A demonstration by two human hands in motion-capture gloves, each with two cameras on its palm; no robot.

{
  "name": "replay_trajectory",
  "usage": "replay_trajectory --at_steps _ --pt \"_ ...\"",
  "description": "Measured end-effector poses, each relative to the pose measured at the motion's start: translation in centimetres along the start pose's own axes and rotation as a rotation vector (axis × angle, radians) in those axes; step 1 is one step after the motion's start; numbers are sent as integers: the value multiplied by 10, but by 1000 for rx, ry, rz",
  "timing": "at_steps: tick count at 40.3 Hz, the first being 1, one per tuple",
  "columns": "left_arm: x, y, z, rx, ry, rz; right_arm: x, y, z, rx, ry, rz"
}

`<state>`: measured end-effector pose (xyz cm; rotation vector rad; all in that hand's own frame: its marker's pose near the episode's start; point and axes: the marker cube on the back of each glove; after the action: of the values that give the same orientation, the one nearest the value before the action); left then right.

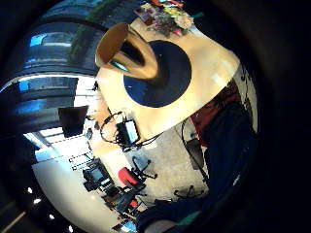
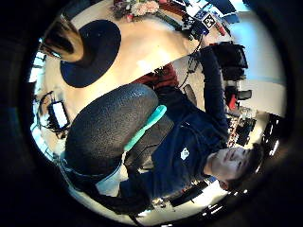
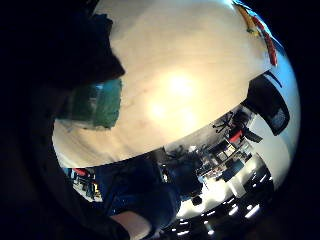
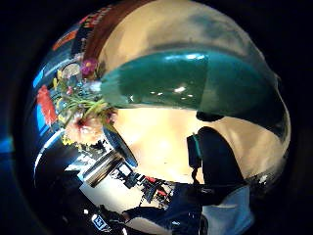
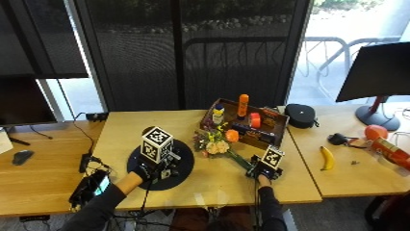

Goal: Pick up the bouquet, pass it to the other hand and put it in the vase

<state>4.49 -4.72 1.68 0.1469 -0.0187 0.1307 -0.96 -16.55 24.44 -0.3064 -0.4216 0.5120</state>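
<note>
Person in dark navy long-sleeved top with small white chest emblem, sleeves reaching the wrists, black textured gloves on left hand [image 5: 142,172] and right hand [image 5: 261,174], teal trim along glove edges

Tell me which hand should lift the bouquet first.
Right. The right hand is at the bouquet's stem end, the green wrap filling its thumb side palm view. The left hand is over the dark mat by the vase, apart from the flowers, probably better placed to receive.
</note>
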Motion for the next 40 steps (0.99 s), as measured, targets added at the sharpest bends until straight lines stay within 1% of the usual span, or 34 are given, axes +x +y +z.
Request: replay_trajectory --at_steps 2,7,10,15,19,24,28,31,34,38,40 --pt "0 0 1 -2 0 1 1 -2 4 -4 18 4" --pt "2 -1 2 -16 2 -2 2 -7 8 80 80 57" --pt "5 -3 2 -15 0 5 -1 -2 9 83 118 90" --pt "11 -6 2 -15 -7 28 -13 -3 10 119 125 53" --pt "15 -6 3 -21 -18 37 -13 -8 7 170 102 61" --pt "15 -6 6 -43 -35 33 -3 -14 9 193 19 76" --pt "15 -8 6 -51 -26 31 2 -14 17 264 -69 75" --pt "14 -14 9 -59 -9 41 -2 -16 19 369 -184 20" --pt "13 -20 13 -74 16 55 -6 -18 17 432 -296 -45" --pt "10 -25 15 -87 59 52 -12 -12 7 476 -427 -119" --pt "8 -27 16 -97 92 44 -12 -7 4 459 -454 -93"
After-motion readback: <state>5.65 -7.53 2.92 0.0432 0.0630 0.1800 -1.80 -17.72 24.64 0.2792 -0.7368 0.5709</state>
